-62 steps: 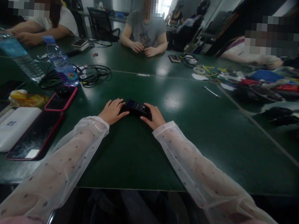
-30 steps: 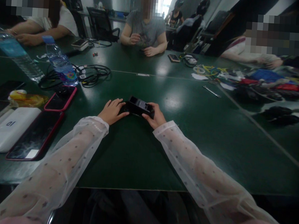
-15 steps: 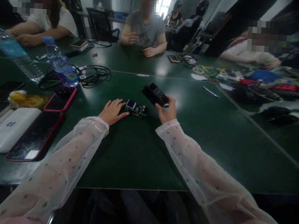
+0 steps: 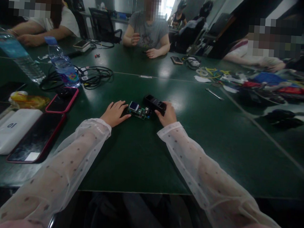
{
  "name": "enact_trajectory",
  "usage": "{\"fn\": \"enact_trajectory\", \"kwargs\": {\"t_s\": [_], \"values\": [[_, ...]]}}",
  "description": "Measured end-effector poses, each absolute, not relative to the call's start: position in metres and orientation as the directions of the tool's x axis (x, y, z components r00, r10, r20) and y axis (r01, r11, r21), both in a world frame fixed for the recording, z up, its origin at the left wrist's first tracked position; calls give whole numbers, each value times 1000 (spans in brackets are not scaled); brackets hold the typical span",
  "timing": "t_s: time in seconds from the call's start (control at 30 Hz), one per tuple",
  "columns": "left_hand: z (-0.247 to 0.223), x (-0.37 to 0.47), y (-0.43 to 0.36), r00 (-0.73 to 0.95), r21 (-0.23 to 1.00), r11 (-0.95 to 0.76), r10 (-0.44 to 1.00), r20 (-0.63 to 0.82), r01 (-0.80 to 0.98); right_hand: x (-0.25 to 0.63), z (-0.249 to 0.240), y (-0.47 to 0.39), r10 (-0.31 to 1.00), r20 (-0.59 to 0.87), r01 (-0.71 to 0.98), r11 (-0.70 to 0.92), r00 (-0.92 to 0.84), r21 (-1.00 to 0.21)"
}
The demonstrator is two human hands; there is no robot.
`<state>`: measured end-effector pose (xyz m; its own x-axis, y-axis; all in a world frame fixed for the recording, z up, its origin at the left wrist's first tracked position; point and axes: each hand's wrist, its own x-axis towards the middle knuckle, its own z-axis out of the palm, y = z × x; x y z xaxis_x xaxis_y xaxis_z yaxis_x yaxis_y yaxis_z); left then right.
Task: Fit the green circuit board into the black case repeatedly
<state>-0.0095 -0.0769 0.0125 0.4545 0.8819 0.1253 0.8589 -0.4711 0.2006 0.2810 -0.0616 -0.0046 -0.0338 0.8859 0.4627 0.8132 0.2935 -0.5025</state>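
Note:
A green circuit board (image 4: 141, 112) with a small square screen lies on the dark green table (image 4: 138, 154). My left hand (image 4: 115, 112) rests flat beside the board's left end, fingers spread, holding nothing. Just behind and right of the board is a black plastic case (image 4: 154, 103) with cut-outs in its upper face. My right hand (image 4: 168, 114) grips the case at its right end, thumb in front. The case sits low, at or close to the tabletop; exact contact cannot be made out.
To the left are a pink-edged phone (image 4: 62, 100), a red-edged phone (image 4: 37, 137), a white power bank (image 4: 10, 132), water bottles (image 4: 64, 64) and black cables (image 4: 98, 76). A wrench (image 4: 214, 94) and a pile of cables (image 4: 263, 83) lie right. Co-workers sit across.
My right hand has lowered the black case toward the table and turned it more level, close behind the circuit board. My left hand has stayed in place.

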Motion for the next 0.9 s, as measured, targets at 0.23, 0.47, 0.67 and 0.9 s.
{"fn": "enact_trajectory", "kwargs": {"t_s": [0.23, 0.47, 0.67, 0.9], "values": [[14, -9, -78, 457, 197, -472, 881, 121, 859, 280, -2, -62, 906, 422, 825, 258, -27, -502], [10, -10, -76, 457, 173, -478, 877, 149, 861, 280, -3, -63, 907, 420, 835, 249, -23, -491], [11, -10, -76, 459, 169, -477, 878, 135, 863, 280, -2, -64, 903, 429, 837, 258, -31, -482], [11, -9, -76, 459, 174, -475, 879, 126, 862, 280, -3, -63, 897, 442, 833, 266, -29, -485]]}}
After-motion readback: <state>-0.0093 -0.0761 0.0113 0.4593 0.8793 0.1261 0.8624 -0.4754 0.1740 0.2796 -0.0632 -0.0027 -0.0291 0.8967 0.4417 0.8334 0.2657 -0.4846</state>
